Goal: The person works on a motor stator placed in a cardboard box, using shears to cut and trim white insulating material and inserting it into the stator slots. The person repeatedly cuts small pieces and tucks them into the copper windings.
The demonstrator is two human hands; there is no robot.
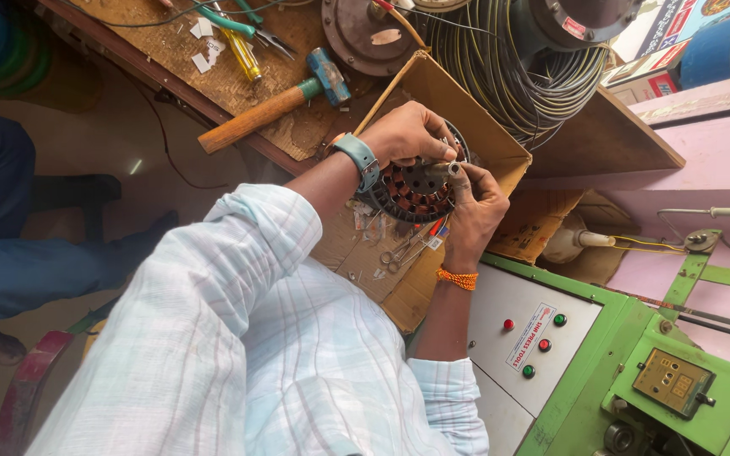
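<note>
Copper-wound and round, the motor stator point(416, 187) sits between your two hands, held over the open cardboard box point(466, 110) at the edge of the wooden workbench point(171, 51). Your left hand point(409, 133), with a grey-blue watch point(360, 157) on its wrist, curls over the stator's top edge and grips it. Your right hand point(475, 211), an orange thread band point(456, 278) at its wrist, closes around the lower right side, thumb and fingers pinched at the metal hub near the rim. Small scissors point(399, 253) lie on the cardboard just below the stator. On the bench, well apart, lie a wooden-handled hammer point(272, 108) and a yellow-handled screwdriver point(243, 54). Beside your right forearm stands a green machine point(576, 397) with red and green buttons on its grey panel point(517, 321).
</note>
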